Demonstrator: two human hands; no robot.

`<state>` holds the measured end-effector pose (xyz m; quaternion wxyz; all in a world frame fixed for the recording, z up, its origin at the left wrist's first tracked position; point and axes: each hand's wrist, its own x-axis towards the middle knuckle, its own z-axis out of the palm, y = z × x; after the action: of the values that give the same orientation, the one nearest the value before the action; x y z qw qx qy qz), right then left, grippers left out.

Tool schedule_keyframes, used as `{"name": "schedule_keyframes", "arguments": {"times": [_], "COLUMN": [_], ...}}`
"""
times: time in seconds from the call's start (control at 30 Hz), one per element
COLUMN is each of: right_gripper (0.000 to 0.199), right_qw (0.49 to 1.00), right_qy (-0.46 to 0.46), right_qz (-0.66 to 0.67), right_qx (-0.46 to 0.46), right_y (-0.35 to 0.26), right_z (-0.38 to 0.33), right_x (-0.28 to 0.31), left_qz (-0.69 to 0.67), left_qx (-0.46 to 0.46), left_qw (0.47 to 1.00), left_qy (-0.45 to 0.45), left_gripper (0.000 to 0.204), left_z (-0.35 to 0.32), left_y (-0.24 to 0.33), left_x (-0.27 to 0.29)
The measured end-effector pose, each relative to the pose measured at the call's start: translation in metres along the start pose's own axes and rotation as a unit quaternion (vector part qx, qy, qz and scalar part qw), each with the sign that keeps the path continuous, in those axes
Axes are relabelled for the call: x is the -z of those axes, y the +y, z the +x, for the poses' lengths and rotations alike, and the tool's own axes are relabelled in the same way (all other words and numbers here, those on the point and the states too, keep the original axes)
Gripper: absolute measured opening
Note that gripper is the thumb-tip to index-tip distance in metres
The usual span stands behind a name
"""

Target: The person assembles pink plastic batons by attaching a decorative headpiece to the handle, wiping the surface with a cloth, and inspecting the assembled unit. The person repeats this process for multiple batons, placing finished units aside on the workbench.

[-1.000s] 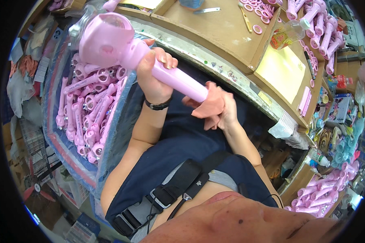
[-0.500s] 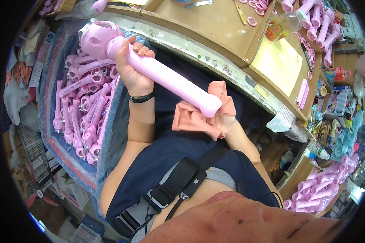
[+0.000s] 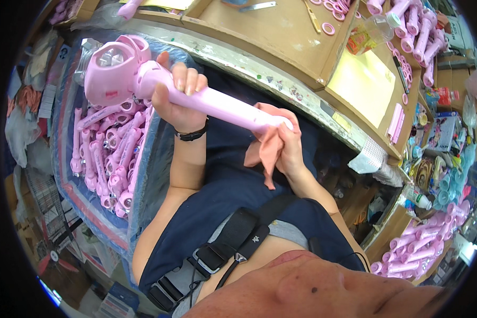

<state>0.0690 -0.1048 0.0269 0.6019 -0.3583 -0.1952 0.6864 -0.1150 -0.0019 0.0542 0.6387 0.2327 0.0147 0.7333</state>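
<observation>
A long pink plastic toy wand lies tilted across in front of me, its big rounded head at the upper left. Openings in the head show something clear and shiny inside. My left hand is closed round the handle just below the head. At the lower right end, my right hand grips a salmon-coloured cloth pressed against the handle's tip. Part of the cloth hangs down below the fingers. My right fingers are partly hidden by the cloth and the handle.
Left of me a blue-lined bin holds many similar pink wands. Ahead stands a workbench with a cardboard tray, pink rings, a plastic bottle and yellow paper. More pink parts lie at the lower right.
The wand has turned about its length and shifted left, showing the head's opening. My left fingers have loosened a little along the handle. My right hand has wrapped the cloth closer round the tip.
</observation>
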Motion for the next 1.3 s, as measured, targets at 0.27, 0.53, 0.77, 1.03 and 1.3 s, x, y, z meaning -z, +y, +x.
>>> {"name": "schedule_keyframes", "arguments": {"times": [0.27, 0.53, 0.77, 1.03, 1.3], "right_gripper": [0.034, 0.046, 0.056, 0.049, 0.048], "right_qw": [0.686, 0.918, 0.966, 0.983, 0.998], "right_qy": [-0.224, -0.068, -0.044, -0.035, -0.037], "right_qz": [-0.472, -0.327, -0.025, 0.045, -0.036], "right_qx": [0.507, 0.213, -0.253, -0.173, -0.030], "right_y": [-0.010, 0.015, 0.003, -0.010, -0.014], "right_z": [0.017, -0.002, -0.004, 0.010, 0.012], "right_x": [0.037, 0.035, 0.035, 0.047, 0.050], "left_qz": [0.012, 0.073, -0.066, -0.038, 0.107], "left_qx": [0.061, 0.035, 0.128, 0.174, 0.183], "left_qw": [0.982, 0.981, 0.987, 0.984, 0.976], "left_qy": [0.176, 0.177, 0.066, 0.018, 0.056], "left_gripper": [0.070, 0.069, 0.089, 0.098, 0.091], "left_z": [0.006, 0.001, 0.009, 0.015, 0.014], "left_y": [0.001, -0.006, 0.005, 0.011, 0.008], "left_x": [-0.011, -0.001, 0.011, 0.004, -0.007]}}
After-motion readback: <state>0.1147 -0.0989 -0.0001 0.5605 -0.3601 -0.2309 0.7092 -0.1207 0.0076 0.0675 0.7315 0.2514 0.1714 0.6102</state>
